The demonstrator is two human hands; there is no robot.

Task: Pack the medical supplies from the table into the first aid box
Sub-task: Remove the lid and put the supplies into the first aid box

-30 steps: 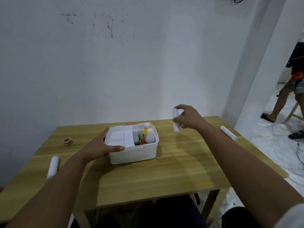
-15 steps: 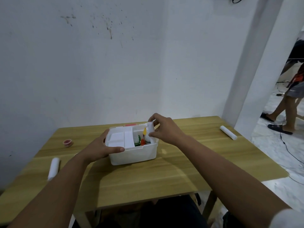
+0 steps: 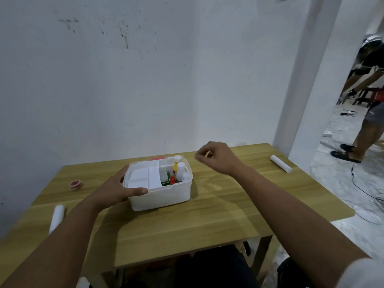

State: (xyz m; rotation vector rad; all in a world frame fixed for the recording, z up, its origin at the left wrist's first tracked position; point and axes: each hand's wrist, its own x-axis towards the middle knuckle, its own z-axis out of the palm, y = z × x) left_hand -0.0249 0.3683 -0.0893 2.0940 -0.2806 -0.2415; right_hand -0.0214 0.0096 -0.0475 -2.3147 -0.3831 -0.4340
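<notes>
The white first aid box [image 3: 166, 197] stands open in the middle of the wooden table [image 3: 218, 215]. Inside it are white trays on the left and several small bottles [image 3: 180, 170] on the right, among them a yellow one and a red-capped one. My left hand [image 3: 116, 189] grips the box's left front corner. My right hand [image 3: 217, 157] hovers just right of the box, fingers loosely curled, holding nothing. A white bandage roll [image 3: 281, 163] lies at the far right, another white roll [image 3: 56, 218] at the near left. A small pink tape roll [image 3: 75, 184] sits at the left.
A white wall runs behind the table, with a pillar at the right. Through the opening on the right another person [image 3: 365, 113] stands on a pale floor with cables. The table's right edge is close to the far bandage roll.
My right hand carried a white bottle to the box, set it in the right compartment and has drawn back to the right, empty. The left hand kept its hold on the box.
</notes>
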